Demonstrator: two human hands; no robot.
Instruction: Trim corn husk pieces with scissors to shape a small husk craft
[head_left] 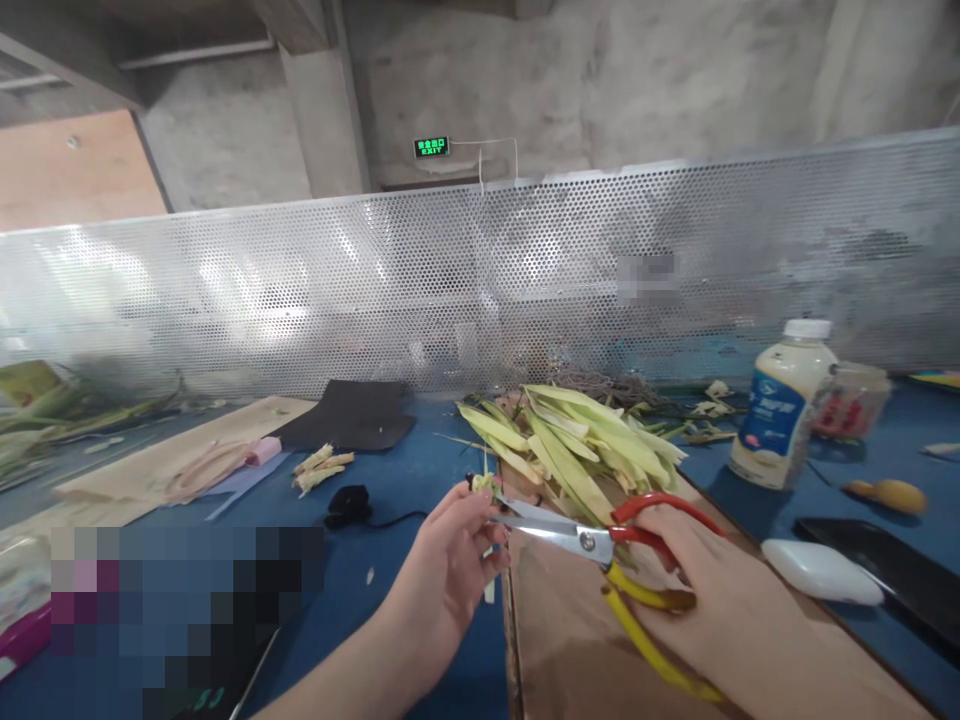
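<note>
My left hand (457, 550) pinches a small pale-green knotted piece of corn husk (484, 484) between thumb and fingers, with thin strands sticking up from it. My right hand (697, 570) grips scissors (585, 540) with one red and one yellow handle. Their blades point left and reach the fingers of my left hand, just below the husk piece. Whether the blades touch it I cannot tell. Behind both hands lies a pile of green-yellow corn husks (577, 430), partly over a brown cardboard sheet (555, 630).
A white-capped bottle (776, 410), a white rounded case (821, 572) and a black phone-like slab (892, 570) stand or lie at the right. Left are small husk figures (322, 468), a black cabled object (349, 505) and black sheet (349, 415). A perforated metal panel (420, 300) borders the blue table.
</note>
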